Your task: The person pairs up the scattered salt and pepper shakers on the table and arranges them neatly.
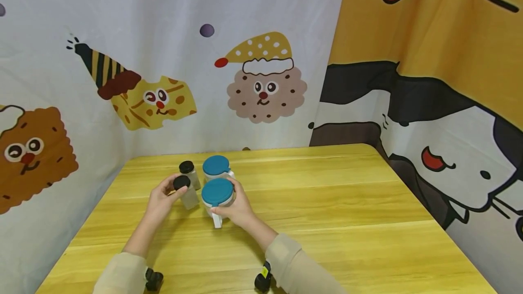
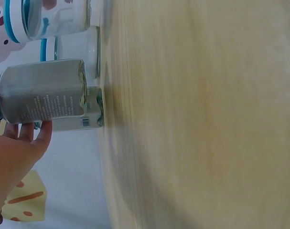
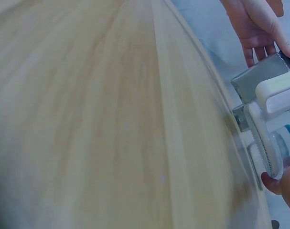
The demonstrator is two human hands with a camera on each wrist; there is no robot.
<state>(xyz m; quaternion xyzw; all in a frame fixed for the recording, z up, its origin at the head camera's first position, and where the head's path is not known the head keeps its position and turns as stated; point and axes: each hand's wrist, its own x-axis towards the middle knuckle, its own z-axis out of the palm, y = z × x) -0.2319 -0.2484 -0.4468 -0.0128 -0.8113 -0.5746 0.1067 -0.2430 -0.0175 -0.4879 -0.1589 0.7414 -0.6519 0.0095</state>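
Note:
My left hand [image 1: 158, 201] grips a clear square glass bottle [image 1: 189, 197] with a black lid, fingers and thumb near its top. Small print runs along the bottle's side in the left wrist view. My right hand [image 1: 239, 205] grips a clear jar [image 1: 218, 191] with a blue lid and a white handle, which points toward me. Both held things hang a little above the table, side by side and apart. Just behind them stand a matching black-lidded bottle [image 1: 187, 167] and a matching blue-lidded jar [image 1: 216, 166], partly hidden in the wrist views.
The wooden table [image 1: 327, 203] stretches to the right and toward me. Its back edge runs close behind the rear bottle and jar. A patterned curtain [image 1: 163, 35] hangs behind and along the sides. Each wrist wears a small black device [image 1: 153, 279].

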